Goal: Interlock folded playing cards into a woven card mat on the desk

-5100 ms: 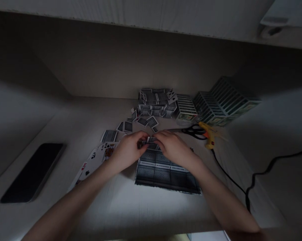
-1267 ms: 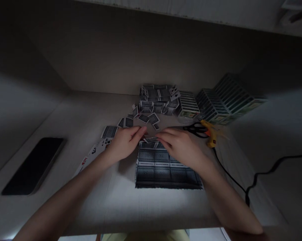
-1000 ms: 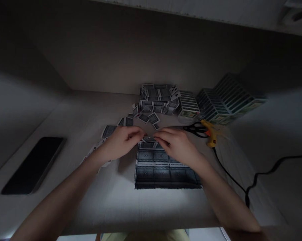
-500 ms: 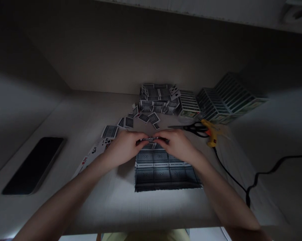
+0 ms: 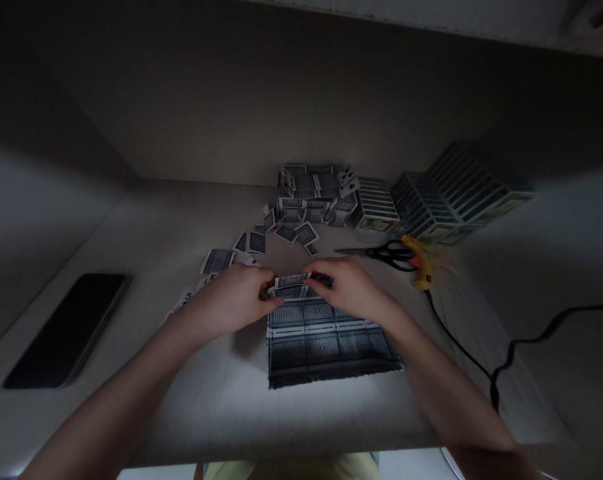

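Observation:
A patterned-back playing card is held up at the far edge of a panel made of joined playing cards. My right hand pinches the card's right end between thumb and fingers. At its left end, my left hand is curled round the card, with the thumb low in front and the fingertips above. The panel lies face down on the table, backs up, partly under my right forearm. Loose face-up cards lie beside my left wrist, partly covered by it.
Behind my hands lie cut card pieces and a block built of cards. Ribbed card structures stand at the back right. Black scissors and a yellow glue gun with a black cord lie right. A phone lies left.
My left thumb and fingers have spread apart and shifted slightly left, baring more of the card. My right hand keeps its pinch. The near edge of the panel has tilted slightly.

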### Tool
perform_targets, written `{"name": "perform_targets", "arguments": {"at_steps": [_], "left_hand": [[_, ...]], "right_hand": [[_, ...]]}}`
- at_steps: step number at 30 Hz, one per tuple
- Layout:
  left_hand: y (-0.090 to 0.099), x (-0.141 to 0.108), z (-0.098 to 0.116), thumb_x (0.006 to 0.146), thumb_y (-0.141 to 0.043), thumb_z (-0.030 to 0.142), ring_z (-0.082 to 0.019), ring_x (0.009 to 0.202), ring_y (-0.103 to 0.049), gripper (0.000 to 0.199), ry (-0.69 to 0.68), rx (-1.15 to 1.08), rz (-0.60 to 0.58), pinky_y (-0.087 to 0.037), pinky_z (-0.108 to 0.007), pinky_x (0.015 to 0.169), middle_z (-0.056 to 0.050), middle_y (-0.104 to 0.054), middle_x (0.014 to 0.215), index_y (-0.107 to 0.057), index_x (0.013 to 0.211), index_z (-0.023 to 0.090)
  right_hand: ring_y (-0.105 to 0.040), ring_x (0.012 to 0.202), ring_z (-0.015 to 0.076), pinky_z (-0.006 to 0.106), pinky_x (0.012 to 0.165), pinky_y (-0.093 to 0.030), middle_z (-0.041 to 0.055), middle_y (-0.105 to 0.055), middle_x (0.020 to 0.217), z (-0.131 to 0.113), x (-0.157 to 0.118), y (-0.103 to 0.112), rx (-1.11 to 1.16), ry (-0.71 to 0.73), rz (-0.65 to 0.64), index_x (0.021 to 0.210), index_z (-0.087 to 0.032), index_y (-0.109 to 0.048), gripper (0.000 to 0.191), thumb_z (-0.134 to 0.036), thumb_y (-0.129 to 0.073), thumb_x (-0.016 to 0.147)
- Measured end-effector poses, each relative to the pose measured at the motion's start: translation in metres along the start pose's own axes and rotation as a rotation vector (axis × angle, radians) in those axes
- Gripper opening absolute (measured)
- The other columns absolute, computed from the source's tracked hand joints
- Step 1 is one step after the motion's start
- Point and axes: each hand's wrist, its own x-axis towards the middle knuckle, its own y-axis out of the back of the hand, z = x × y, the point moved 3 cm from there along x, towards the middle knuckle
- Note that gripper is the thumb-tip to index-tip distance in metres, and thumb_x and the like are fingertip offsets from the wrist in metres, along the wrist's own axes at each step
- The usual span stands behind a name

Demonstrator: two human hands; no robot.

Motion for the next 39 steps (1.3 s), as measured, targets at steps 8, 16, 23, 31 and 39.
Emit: {"name": "perform_targets", "arguments": {"at_steps": [8,16,23,31,39], "left_hand": [[-0.008,0.011,0.005,0.080,-0.043,0.029,-0.013,0.056,-0.053,0.023,0.059,-0.069,0.098,-0.029,-0.023,0.051,-0.002,-0.060,0.062,-0.058,0.067,0.017],[-0.004,0.008,0.003,0.083,-0.040,0.036,-0.012,0.058,-0.052,0.032,-0.003,-0.289,-0.058,-0.034,-0.021,0.054,0.000,-0.059,0.061,-0.060,0.070,0.016],[-0.003,0.011,0.000,0.084,-0.037,0.036,-0.014,0.063,-0.053,0.032,0.019,-0.291,-0.050,-0.035,-0.022,0.057,-0.001,-0.061,0.068,-0.061,0.073,0.018],[0.000,0.014,0.006,0.080,-0.041,0.031,-0.011,0.057,-0.052,0.024,0.042,-0.201,0.059,-0.029,-0.021,0.052,0.001,-0.059,0.063,-0.057,0.070,0.017],[-0.008,0.018,0.012,0.076,-0.044,0.026,-0.015,0.062,-0.057,0.018,0.075,-0.043,0.138,-0.031,-0.023,0.053,-0.003,-0.063,0.066,-0.058,0.070,0.017]], "right_hand": [[-0.062,0.072,0.0136,0.022,0.067,-0.043,0.0021,-0.069,0.084,0.010,0.000,0.006,-0.009,-0.036,0.050,0.088,-0.018,-0.065,0.015,-0.014,-0.057,0.076],[-0.062,0.069,0.0139,0.023,0.064,-0.043,0.0031,-0.069,0.082,0.011,0.001,0.007,-0.057,-0.042,0.041,0.088,-0.018,-0.065,0.014,-0.016,-0.058,0.075],[-0.062,0.077,0.0150,0.024,0.068,-0.042,0.0027,-0.069,0.088,0.008,0.000,0.007,-0.090,-0.012,0.046,0.095,-0.021,-0.064,0.021,-0.015,-0.056,0.076],[-0.060,0.074,0.0155,0.024,0.067,-0.039,0.0039,-0.067,0.082,0.005,0.001,0.005,-0.157,-0.028,0.019,0.092,-0.018,-0.063,0.016,-0.016,-0.056,0.078],[-0.060,0.076,0.0166,0.025,0.067,-0.039,0.0057,-0.066,0.083,0.003,0.001,0.004,-0.223,-0.070,-0.037,0.089,-0.017,-0.062,0.012,-0.018,-0.053,0.080]]}}
